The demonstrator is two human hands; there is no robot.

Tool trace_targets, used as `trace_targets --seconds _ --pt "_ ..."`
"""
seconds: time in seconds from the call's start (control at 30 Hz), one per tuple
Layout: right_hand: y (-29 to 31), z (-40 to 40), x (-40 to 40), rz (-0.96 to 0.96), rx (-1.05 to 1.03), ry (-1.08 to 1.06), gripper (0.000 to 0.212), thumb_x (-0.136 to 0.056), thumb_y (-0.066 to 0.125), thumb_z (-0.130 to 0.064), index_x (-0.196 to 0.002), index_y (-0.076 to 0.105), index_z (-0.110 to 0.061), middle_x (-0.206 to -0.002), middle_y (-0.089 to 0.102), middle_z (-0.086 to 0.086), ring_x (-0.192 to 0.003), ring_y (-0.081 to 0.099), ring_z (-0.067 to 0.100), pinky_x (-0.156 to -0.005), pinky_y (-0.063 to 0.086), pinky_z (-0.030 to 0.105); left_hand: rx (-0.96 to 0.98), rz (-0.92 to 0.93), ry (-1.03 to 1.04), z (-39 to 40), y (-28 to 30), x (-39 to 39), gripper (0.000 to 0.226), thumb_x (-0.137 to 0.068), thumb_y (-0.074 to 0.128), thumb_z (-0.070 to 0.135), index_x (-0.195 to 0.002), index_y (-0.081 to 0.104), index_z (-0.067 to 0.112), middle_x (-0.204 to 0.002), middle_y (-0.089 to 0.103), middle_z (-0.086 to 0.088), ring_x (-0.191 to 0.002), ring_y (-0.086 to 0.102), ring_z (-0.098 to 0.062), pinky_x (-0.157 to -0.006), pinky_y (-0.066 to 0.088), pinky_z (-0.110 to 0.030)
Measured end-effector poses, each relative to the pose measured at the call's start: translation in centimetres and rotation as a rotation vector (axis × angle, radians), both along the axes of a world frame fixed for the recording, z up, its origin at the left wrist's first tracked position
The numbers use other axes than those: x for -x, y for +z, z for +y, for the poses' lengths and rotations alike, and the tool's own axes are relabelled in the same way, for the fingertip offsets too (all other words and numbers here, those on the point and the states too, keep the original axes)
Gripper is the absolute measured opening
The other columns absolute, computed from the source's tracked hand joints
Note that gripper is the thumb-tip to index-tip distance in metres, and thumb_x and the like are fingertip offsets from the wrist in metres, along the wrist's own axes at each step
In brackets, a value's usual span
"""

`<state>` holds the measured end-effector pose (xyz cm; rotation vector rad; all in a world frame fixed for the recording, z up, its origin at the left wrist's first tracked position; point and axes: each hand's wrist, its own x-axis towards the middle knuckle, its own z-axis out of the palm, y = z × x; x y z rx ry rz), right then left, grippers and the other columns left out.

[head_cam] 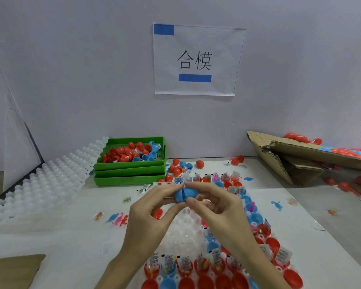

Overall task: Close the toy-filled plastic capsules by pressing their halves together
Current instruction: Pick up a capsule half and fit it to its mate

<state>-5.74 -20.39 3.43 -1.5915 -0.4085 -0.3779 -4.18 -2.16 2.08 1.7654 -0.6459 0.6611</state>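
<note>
A blue plastic capsule (184,194) is held between both hands above the table, its two halves nearly together with a thin seam showing. My left hand (148,213) pinches its left half with thumb and fingertips. My right hand (215,207) pinches the right half the same way. Below the hands lies a white holder tray (183,230) with several open red and blue capsule halves (196,265) holding small bagged toys; my forearms cover part of it.
Stacked green trays (129,174) at the back hold red and blue capsules. White moulded trays (50,184) lean at the left. A torn cardboard box (296,155) with capsules sits at the right. Loose toy dinosaurs (119,220) and capsules lie scattered on the white table.
</note>
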Motion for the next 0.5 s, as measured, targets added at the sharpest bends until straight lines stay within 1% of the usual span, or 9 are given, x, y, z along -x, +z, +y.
trace_targets --seconds 0.07,0.1,0.2,0.27,0.37,0.43,0.5 --pt "-0.14 0.06 -0.01 0.01 0.011 -0.005 0.035 -0.088 0.073 -0.025 -0.121 0.073 -0.038 -0.111 0.075 -0.017 -0.105 0.073 0.013 -0.083 0.061 0.021 -0.005 -0.018 0.002 0.0 0.06 0.03 0.045 -0.081 0.079 0.027 -0.124 0.074 0.016 -0.121 0.074 0.005 -0.11 0.073 -0.013 -0.088 0.064 -0.032" --pt "-0.23 0.1 -0.04 0.014 0.022 -0.001 0.036 -0.091 0.072 -0.022 -0.122 0.071 -0.04 -0.114 0.074 -0.02 -0.108 0.072 0.01 -0.085 0.06 0.021 -0.013 -0.034 0.016 -0.03 0.04 0.04 0.045 -0.08 0.081 0.026 -0.123 0.075 0.015 -0.12 0.075 0.005 -0.109 0.073 -0.013 -0.086 0.064 -0.032" --pt "-0.54 0.11 -0.1 0.014 0.06 0.005 0.041 -0.097 0.068 -0.011 -0.129 0.068 -0.035 -0.12 0.072 -0.023 -0.115 0.068 0.006 -0.09 0.058 0.021 -0.023 -0.064 0.061 -0.17 0.08 0.06 0.043 -0.079 0.082 0.027 -0.12 0.076 0.014 -0.116 0.074 0.005 -0.103 0.074 -0.012 -0.083 0.064 -0.031" --pt "-0.62 0.02 -0.16 0.026 0.05 0.011 0.039 -0.098 0.067 -0.011 -0.131 0.068 -0.032 -0.123 0.072 -0.02 -0.116 0.068 0.006 -0.092 0.058 0.023 -0.017 -0.061 0.063 -0.28 0.11 0.11 0.043 -0.08 0.083 0.027 -0.12 0.077 0.015 -0.115 0.074 0.006 -0.102 0.074 -0.012 -0.083 0.064 -0.03" --pt "-0.58 -0.1 -0.19 0.04 -0.025 0.045 0.034 -0.098 0.065 -0.011 -0.129 0.071 -0.026 -0.122 0.074 -0.013 -0.113 0.071 0.013 -0.089 0.06 0.024 -0.001 -0.048 0.05 -0.31 0.04 0.12 0.042 -0.08 0.085 0.021 -0.121 0.076 0.016 -0.116 0.073 0.007 -0.105 0.073 -0.014 -0.084 0.064 -0.03" --pt "-0.5 -0.06 -0.13 0.039 -0.071 0.045 0.031 -0.097 0.066 -0.012 -0.124 0.074 -0.025 -0.115 0.077 -0.011 -0.107 0.074 0.015 -0.084 0.061 0.023 0.021 -0.023 0.039 -0.24 -0.01 0.06 0.042 -0.08 0.084 0.023 -0.121 0.076 0.017 -0.117 0.074 0.008 -0.107 0.073 -0.015 -0.084 0.064 -0.03" --pt "-0.5 0.09 -0.09 0.039 -0.085 0.027 0.028 -0.094 0.068 -0.018 -0.12 0.075 -0.025 -0.11 0.078 -0.011 -0.102 0.076 0.015 -0.082 0.06 0.021 0.03 -0.004 0.036 -0.15 0.03 -0.08 0.042 -0.079 0.084 0.023 -0.12 0.077 0.018 -0.116 0.074 0.009 -0.107 0.073 -0.014 -0.084 0.065 -0.032"
